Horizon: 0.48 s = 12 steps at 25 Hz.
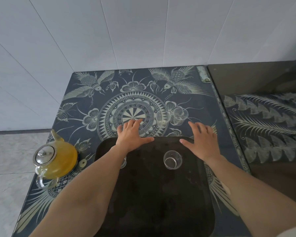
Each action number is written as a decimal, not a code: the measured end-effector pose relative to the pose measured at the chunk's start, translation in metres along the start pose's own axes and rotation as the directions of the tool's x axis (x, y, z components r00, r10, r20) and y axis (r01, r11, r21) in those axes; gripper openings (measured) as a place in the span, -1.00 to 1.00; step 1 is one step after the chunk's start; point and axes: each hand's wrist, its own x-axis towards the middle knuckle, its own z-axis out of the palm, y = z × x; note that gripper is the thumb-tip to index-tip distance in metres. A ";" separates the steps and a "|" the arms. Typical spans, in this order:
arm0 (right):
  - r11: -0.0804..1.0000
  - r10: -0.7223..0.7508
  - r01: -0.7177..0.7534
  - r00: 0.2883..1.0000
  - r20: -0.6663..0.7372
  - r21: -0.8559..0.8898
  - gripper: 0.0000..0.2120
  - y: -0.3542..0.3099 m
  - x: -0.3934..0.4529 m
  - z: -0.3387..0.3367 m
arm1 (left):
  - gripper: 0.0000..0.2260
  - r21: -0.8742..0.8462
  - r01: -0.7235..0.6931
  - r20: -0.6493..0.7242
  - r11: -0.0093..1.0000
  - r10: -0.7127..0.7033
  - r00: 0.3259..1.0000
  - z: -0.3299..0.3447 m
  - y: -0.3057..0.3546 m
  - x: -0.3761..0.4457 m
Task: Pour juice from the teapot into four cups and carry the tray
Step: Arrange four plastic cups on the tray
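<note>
Reaching forward over the far edge of the dark tray [152,194], both hands are palm down with nothing in them. The left hand [132,134] lies across the tray's far left rim, its fingers [135,123] straight and slightly spread, tips over the patterned tabletop [85,103] just beyond the tray; whether they touch the surface cannot be told. The right hand [203,141] sits over the tray's far right corner, fingers straight and loosely spread, thumb pointing inward along the rim.

On the tray, toward its far end, stands one clear, empty glass cup [172,159], upright, between the two forearms and nearer the right one. A second clear cup [123,162] stands on the tray's far left part, mostly hidden behind the left forearm, so only its edge shows. Two more clear cups are off the tray, on the tabletop just beyond its far right corner: one [162,119] upright, and the other [180,115] just beside it on the right; they look close enough to touch, though that is unclear.

The glass teapot [55,159], full of orange-yellow juice and capped with a metal lid, stands on the tabletop left of the tray, near the table's left edge, its spout pointing away from the person and its handle toward them.
</note>
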 end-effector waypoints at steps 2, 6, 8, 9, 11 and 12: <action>1.000 -0.009 0.009 1.000 -0.004 -0.008 -0.17 0.005 0.016 -0.004 | -0.11 0.000 -0.015 0.019 1.000 0.015 1.000 0.004 0.008 0.015; 1.000 -0.029 0.029 1.000 0.009 0.008 -0.16 0.009 0.045 -0.005 | -0.09 0.025 -0.035 0.051 0.999 0.034 0.998 0.010 0.024 0.041; 0.999 -0.042 0.041 0.999 0.022 0.013 -0.15 0.011 0.058 -0.003 | -0.08 0.040 -0.042 0.061 0.998 0.039 0.997 0.013 0.033 0.054; 0.999 -0.050 0.050 0.998 0.027 0.009 -0.14 0.011 0.064 -0.002 | -0.08 0.042 -0.043 0.066 0.998 0.040 0.997 0.015 0.037 0.060; 0.998 -0.069 0.069 0.997 0.026 -0.002 -0.13 0.009 0.076 0.001 | -0.07 0.048 -0.047 0.073 0.998 0.044 0.996 0.019 0.042 0.072; 0.997 -0.074 0.074 0.997 0.028 0.001 -0.12 0.009 0.082 0.002 | -0.07 0.055 -0.054 0.081 0.997 0.049 0.995 0.021 0.045 0.078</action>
